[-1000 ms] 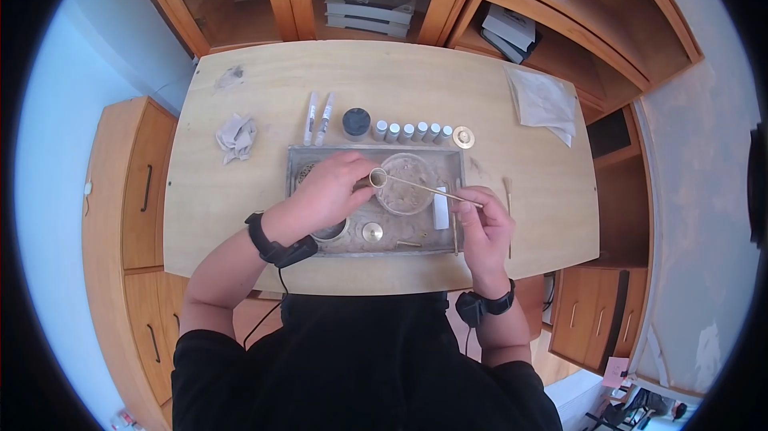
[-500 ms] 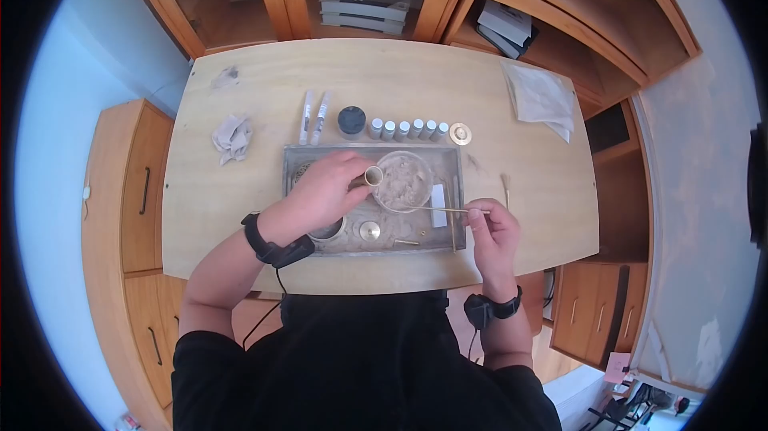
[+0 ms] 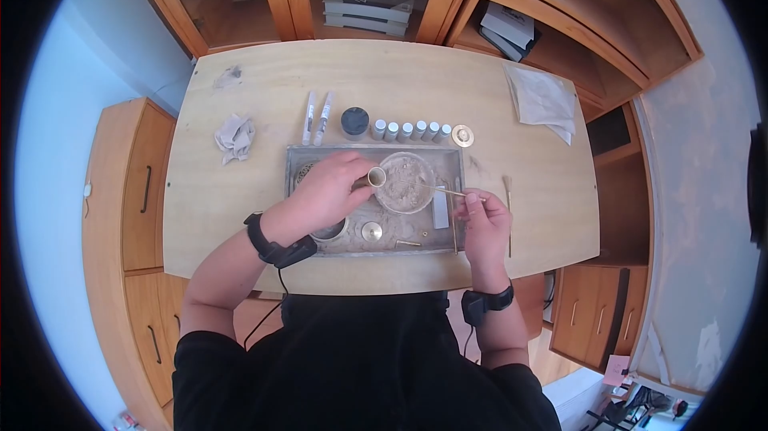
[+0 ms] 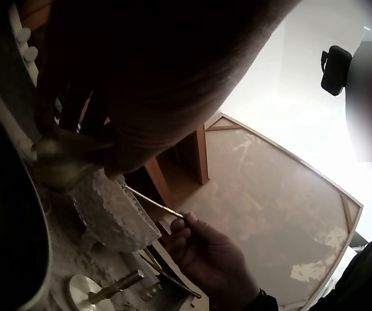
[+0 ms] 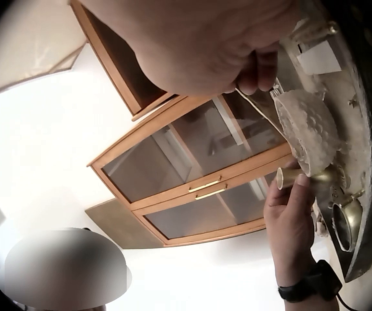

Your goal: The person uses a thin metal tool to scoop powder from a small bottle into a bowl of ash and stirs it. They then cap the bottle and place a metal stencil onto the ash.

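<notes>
My left hand point(image 3: 324, 191) grips a small brass vase point(image 3: 377, 177) with a flared mouth, held tilted beside the left rim of a round glass bowl point(image 5: 315, 120). Grey, lumpy ash fills this bowl. On the right, my right hand point(image 3: 486, 227) pinches a thin brass rod point(image 3: 450, 191) between thumb and fingers. The rod slants leftward over the bowl's rim, its far end over the ash. Both sit over a grey, ash-dusted tray point(image 3: 384, 253). Part of the vase's body is hidden behind the left fingers.
Inside the tray lie a knobbed brass disc point(image 3: 372, 232), a white block point(image 3: 440, 208) and a brass pot point(image 5: 348, 223). Behind it stand a dark round jar point(image 3: 355, 121), several small vials point(image 3: 407, 132) and another brass disc point(image 3: 462, 136). A brush point(image 3: 508, 187) lies right.
The rod's far end has moved from the vase's mouth down toward the bowl's near rim, then back up over the ash. The left hand keeps hold of the vase with little movement.
</notes>
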Tool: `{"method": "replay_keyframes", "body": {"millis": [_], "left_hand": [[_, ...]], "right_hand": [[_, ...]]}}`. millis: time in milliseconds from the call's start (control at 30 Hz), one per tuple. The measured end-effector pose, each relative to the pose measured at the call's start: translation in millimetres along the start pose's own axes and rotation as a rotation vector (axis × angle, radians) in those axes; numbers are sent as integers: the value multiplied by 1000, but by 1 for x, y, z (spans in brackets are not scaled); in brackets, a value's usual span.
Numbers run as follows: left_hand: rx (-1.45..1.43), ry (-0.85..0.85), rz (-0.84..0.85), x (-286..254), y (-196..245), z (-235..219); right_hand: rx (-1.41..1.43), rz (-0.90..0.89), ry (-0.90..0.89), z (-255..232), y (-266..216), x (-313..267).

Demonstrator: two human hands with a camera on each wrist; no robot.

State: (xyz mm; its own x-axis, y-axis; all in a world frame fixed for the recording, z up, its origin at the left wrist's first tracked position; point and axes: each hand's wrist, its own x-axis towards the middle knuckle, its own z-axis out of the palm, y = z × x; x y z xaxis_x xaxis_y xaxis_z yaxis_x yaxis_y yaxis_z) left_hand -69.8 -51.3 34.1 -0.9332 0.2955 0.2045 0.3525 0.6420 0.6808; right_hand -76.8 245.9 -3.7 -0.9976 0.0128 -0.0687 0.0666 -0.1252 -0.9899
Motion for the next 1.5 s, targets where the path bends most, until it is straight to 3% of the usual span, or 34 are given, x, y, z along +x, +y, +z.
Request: {"method": "replay_keyframes", "body": {"millis": [233, 433, 533, 833, 1033, 1133, 1333, 1500], "left_hand": [[-7, 5, -1, 0, -1, 0], [-4, 7, 3, 1, -1, 1], [-4, 7, 8, 1, 1, -1], [-5, -2, 2, 0, 0, 0], [-1, 10, 7, 0, 0, 2], [3, 12, 14, 0, -2, 2], [4, 0, -4, -1, 1, 0], [7, -11, -2, -1, 2, -1]], "right_hand": [[59, -115, 13, -5, -16, 0], [-89, -150, -124, 15, -33, -9], [-192, -316, -207, 19, -35, -11], [-222, -323, -82, -9, -33, -14], [-537, -441, -165, -20, -48, -15], [-576, -408, -245, -15, -46, -16], [-231, -115, -80, -5, -27, -9], [-86, -102, -25, -12, -17, 1]]}}
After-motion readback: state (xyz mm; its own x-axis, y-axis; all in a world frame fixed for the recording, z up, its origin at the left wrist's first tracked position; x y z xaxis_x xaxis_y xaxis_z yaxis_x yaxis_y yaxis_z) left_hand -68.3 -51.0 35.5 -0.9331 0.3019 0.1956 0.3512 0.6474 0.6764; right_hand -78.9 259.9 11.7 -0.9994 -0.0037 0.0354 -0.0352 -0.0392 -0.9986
